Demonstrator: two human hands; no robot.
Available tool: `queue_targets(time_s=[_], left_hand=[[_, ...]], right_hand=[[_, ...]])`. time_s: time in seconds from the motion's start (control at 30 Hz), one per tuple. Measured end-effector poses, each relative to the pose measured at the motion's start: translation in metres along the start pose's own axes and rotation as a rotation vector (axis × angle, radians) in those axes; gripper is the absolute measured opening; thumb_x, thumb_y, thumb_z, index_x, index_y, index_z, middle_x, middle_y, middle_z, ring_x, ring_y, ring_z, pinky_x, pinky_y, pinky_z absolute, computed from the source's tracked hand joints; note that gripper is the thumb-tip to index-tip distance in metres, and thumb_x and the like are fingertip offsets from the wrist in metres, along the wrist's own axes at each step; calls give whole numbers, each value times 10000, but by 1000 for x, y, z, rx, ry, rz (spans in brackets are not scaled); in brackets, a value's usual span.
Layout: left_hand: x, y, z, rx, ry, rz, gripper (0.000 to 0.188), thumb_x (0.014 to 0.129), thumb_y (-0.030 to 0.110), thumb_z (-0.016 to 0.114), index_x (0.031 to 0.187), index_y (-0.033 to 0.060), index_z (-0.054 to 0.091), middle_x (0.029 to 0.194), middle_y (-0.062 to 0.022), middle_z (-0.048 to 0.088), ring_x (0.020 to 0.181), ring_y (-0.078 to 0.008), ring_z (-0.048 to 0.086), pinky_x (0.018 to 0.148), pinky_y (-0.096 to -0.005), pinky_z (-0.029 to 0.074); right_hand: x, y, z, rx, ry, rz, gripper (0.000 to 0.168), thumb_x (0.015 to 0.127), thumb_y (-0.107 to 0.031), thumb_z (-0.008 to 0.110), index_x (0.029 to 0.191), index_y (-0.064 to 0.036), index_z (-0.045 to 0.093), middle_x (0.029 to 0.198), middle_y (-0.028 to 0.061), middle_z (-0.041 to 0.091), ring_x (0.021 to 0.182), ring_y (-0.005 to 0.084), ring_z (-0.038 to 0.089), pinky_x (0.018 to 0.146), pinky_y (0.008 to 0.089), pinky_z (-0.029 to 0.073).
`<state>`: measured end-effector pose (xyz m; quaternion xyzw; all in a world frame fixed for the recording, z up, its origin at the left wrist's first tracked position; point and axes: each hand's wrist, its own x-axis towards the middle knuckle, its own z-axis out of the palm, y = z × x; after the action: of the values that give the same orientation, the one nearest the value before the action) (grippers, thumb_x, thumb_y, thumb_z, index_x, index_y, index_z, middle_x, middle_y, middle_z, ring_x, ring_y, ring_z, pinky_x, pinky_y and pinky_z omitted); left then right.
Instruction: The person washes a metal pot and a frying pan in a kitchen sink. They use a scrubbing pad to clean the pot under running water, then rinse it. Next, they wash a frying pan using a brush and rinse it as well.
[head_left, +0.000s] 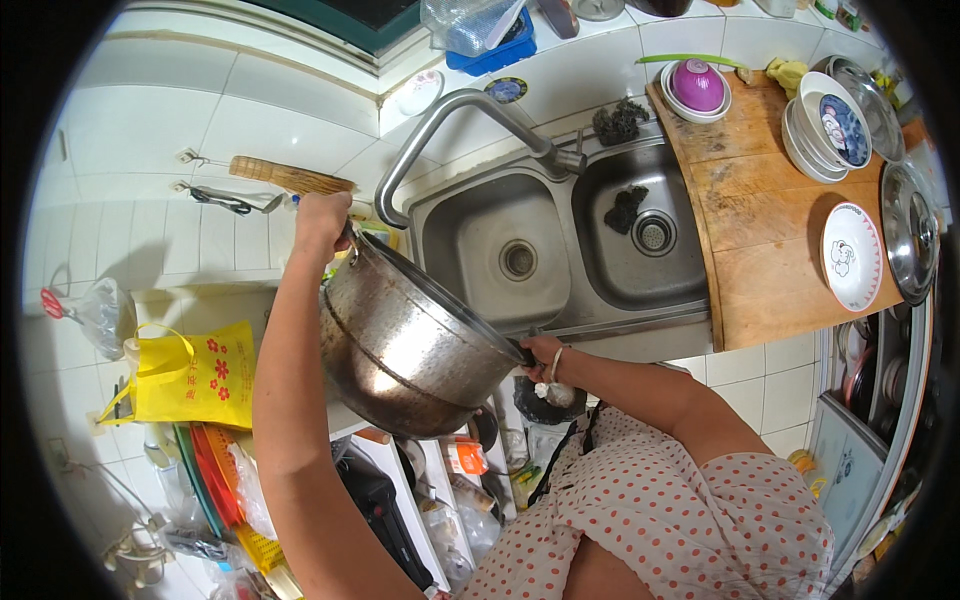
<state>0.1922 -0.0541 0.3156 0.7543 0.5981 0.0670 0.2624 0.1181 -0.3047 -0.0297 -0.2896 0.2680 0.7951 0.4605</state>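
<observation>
Between my two hands hangs a large metal pot (405, 337), tilted with its mouth toward the double-bowl sink (487, 315). My left hand (322, 221) grips the handle on the far left side of its rim. On the near right side, my right hand (541, 354) holds the other handle. The pot's inside is mostly hidden by its rim. A curved steel faucet (465, 97) rises over the left bowl. In the right bowl, a dark scouring pad (625, 210) lies beside the drain.
Right of the sink, a wooden board (735, 217) bears stacked bowls (817, 139), a single bowl (852, 256), a purple onion (697, 82) and a glass lid (909, 232). A yellow bag (195, 375) hangs left. White shelves (405, 495) stand below the pot.
</observation>
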Motion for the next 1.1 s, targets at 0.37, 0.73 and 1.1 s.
queue_targets(time_s=[0.37,0.73,1.1], left_hand=[[-18,-5,1,-96,-32,165,206,798,154,574,638,45,506,523,-36,445,386,-142,409,343,-303,306],[-154,-107,-42,-445,184,82,185,817,203,549,724,50,598,496,0,417,359,-113,379,311,-266,259],[-304,-112,32,-662,213,126,199,874,239,522,747,87,525,515,-7,463,368,-116,424,321,-238,317]], right_hand=[[-33,-8,-11,33,103,-277,91,856,-138,528,897,-75,580,825,68,586,725,217,575,605,418,489],[-158,-33,-45,-335,336,-827,301,890,-234,533,836,59,575,659,135,587,498,236,546,422,380,445],[-346,28,-153,-343,540,-1207,295,861,-264,564,820,26,596,580,115,582,487,225,570,470,379,450]])
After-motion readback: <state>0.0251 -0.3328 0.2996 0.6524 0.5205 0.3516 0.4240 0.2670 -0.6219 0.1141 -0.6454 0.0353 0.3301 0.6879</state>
